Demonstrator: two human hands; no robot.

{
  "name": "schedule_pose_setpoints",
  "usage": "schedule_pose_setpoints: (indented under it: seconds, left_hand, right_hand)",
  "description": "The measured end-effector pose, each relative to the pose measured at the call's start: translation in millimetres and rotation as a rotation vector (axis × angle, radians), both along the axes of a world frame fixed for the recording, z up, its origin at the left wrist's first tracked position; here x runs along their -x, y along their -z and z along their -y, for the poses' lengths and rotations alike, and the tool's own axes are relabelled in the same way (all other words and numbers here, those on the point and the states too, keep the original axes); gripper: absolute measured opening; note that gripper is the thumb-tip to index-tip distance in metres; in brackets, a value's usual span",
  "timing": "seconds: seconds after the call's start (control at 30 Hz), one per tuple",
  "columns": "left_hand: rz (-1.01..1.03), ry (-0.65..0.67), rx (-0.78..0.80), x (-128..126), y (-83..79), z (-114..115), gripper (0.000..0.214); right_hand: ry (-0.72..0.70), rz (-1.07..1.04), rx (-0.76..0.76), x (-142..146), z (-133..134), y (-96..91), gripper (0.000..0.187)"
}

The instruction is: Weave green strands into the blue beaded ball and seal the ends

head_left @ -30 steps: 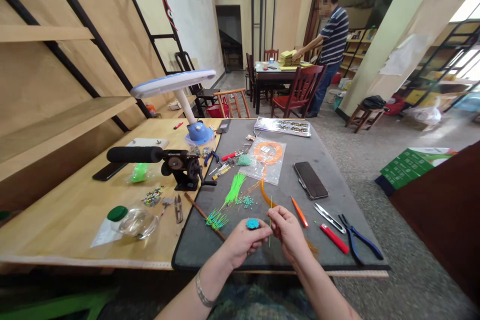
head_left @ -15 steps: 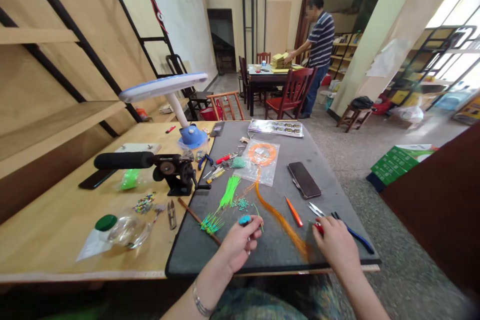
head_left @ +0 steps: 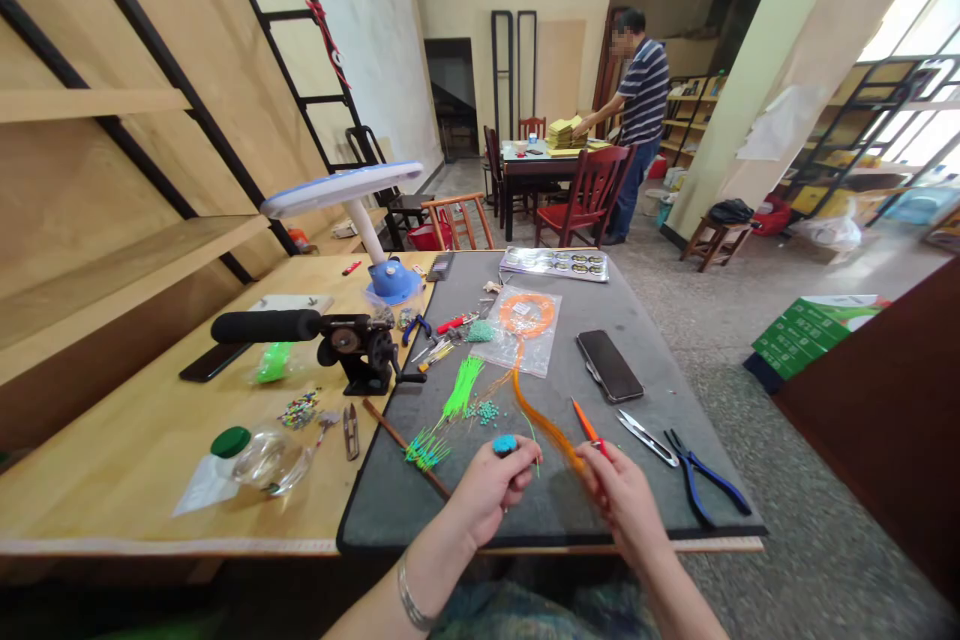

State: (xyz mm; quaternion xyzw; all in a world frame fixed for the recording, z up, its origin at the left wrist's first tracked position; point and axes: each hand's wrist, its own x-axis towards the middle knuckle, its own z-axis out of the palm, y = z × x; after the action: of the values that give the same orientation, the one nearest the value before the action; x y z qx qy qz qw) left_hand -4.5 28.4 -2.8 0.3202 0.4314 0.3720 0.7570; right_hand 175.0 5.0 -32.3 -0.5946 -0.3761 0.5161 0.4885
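My left hand (head_left: pixel 491 492) is closed, thumb against finger, pinching a thin green thread (head_left: pixel 535 455) whose loose end sticks out past the fingertips. A small bright blue cluster (head_left: pixel 505 443) shows at the top of this hand; whether it is held or worn I cannot tell. My right hand (head_left: pixel 619 490) is closed on a small red object (head_left: pixel 601 446), mostly covered by the fingers. It is over the lower end of the orange thread bundle (head_left: pixel 551 430) and beside an orange pointed tool (head_left: pixel 583 417).
Thread snips (head_left: pixel 649 438), blue-handled pliers (head_left: pixel 705 475) and a phone (head_left: pixel 609 365) lie on the right of the grey mat (head_left: pixel 540 510). Turquoise beads (head_left: pixel 486 412) and green threads (head_left: pixel 462 388) lie ahead. A hand-cranked winder (head_left: pixel 364 350) stands left. A person (head_left: pixel 641 90) stands at a far table.
My right hand has moved left from beside the snips and pliers, carrying the red object toward my left hand. My left hand keeps its pinch on the green thread. The view has shifted slightly.
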Motion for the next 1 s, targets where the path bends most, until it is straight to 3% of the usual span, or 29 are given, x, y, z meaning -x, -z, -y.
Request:
schedule_pose_setpoints:
  seconds: [0.07,0.17,0.47,0.77,1.0]
  left_hand:
    - [-0.077,0.017,-0.047,-0.8,-3.4,2.0,0.041]
    - [-0.171,0.022,-0.098,-0.7,-8.7,4.1,0.043]
    - [-0.217,0.092,-0.149,2.3,-8.6,6.8,0.039]
    - [-0.052,0.083,-0.064,1.8,-3.5,6.8,0.035]
    - [0.146,-0.047,0.11,6.2,3.9,-2.2,0.029]
  right_hand:
    - [-0.087,-0.206,0.082,24.8,-4.7,-9.4,0.043]
    - [-0.125,-0.301,0.091,45.2,-11.9,-19.6,0.048]
    - [-0.133,-0.352,0.062,48.3,-17.9,-24.6,0.042]
    - [-0.044,-0.363,0.01,54.6,-17.3,-23.7,0.046]
    - [-0.004,-0.387,-0.033,54.0,-13.8,-15.8,0.049]
